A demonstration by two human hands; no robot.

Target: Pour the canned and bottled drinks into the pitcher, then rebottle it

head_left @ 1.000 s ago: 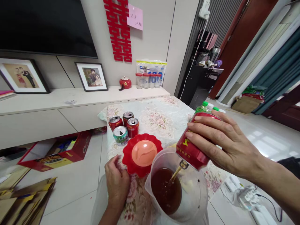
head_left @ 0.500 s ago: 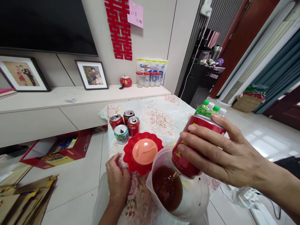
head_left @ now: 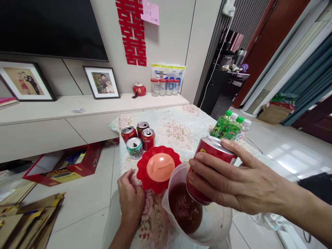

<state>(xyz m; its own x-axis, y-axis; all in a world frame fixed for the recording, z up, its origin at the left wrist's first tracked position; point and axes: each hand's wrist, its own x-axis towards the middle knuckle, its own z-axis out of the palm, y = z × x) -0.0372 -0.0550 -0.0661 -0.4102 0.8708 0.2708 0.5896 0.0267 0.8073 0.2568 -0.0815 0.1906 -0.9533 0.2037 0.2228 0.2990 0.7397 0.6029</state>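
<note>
My right hand (head_left: 233,180) is wrapped round a red drink can (head_left: 215,148), tilted mouth-down over a translucent plastic jug (head_left: 218,231). Dark brown liquid (head_left: 185,211) with small bubbles fills part of the jug. The can's lower end is at the jug's opening, and its mouth is hidden. At the near left of the table my left hand (head_left: 131,199) rests on the cloth, fingers loosely bent and apart from the thumb, holding nothing visible. Beside it sits a red scalloped dish (head_left: 142,176) with an orange inner piece (head_left: 160,167).
Several opened cans (head_left: 148,140) stand grouped behind the dish. Green-capped bottles (head_left: 223,124) stand at the table's right edge. The table wears a floral cloth (head_left: 176,131). A red carton (head_left: 85,164) and flattened cardboard (head_left: 31,221) lie on the floor at left.
My right hand has moved the can a little left and down, closer to the jug, and tipped it more upright. The thin stream from the can no longer shows. My left hand stays put.
</note>
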